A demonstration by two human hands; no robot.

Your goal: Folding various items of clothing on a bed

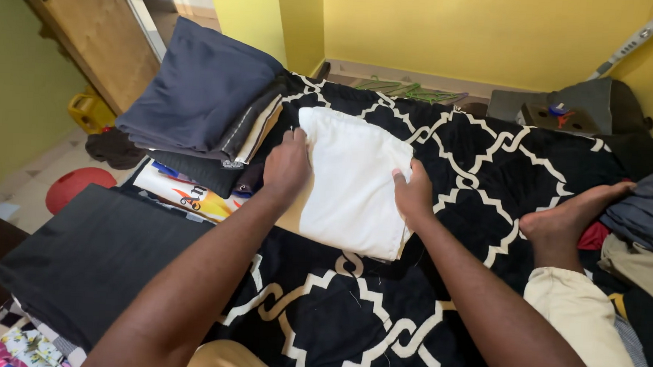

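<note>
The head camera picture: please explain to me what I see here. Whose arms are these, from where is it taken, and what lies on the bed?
The single picture comes from a camera worn on a person's head, looking down, so the two arms belong to that person. No machine is involved. The left hand and the right hand both press on a folded white cloth, one on each side edge. It lies on a black bedcover with a white pattern. Left of it is a pile of folded dark clothes, and nearer, a flat black garment. On the right is the person's bare foot and more unfolded clothes.
</note>
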